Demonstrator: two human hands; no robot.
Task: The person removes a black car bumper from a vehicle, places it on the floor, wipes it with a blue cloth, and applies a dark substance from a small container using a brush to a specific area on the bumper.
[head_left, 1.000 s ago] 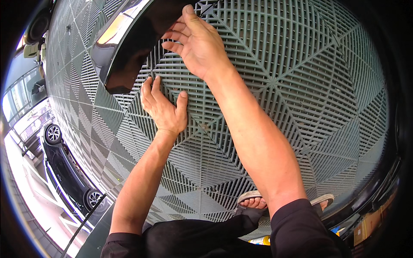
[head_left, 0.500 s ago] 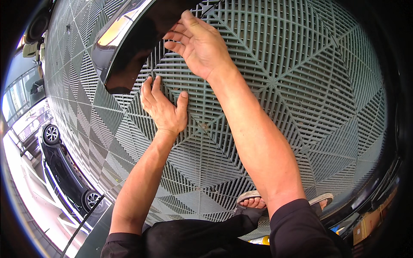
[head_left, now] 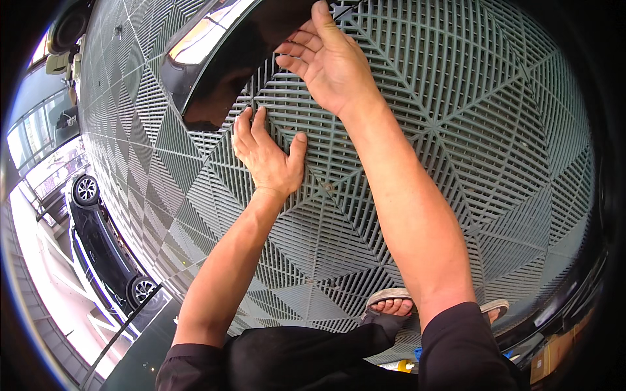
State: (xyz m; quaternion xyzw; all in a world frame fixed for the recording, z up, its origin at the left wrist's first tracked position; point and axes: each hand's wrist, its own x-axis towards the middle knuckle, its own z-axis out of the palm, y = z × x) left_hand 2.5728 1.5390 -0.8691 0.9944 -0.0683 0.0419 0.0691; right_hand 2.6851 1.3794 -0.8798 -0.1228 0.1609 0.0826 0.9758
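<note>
A glossy black curved panel (head_left: 235,65), like a piece of car bodywork, comes in at the top and reflects a bright patch. My right hand (head_left: 336,68) is at its right edge, palm partly showing, fingers loosely curved and apart, thumb pointing up. Those fingertips overlap the panel's edge; whether they touch it I cannot tell. Below and to the left, my left hand (head_left: 270,156) is spread near the panel's lower tip, fingers pointing up and thumb out to the side. I see nothing held in it.
Grey-green slatted floor tiles (head_left: 417,169) lie below. At the far left stands a black car (head_left: 107,251) with a wheel (head_left: 68,26) above. My sandalled foot (head_left: 391,303), a yellow bottle (head_left: 405,366) and a cardboard box (head_left: 551,358) are at the bottom.
The whole view has shifted, so the panel, floor and both hands sit further right and slightly higher. Both hands keep nearly the same pose and place beside the panel.
</note>
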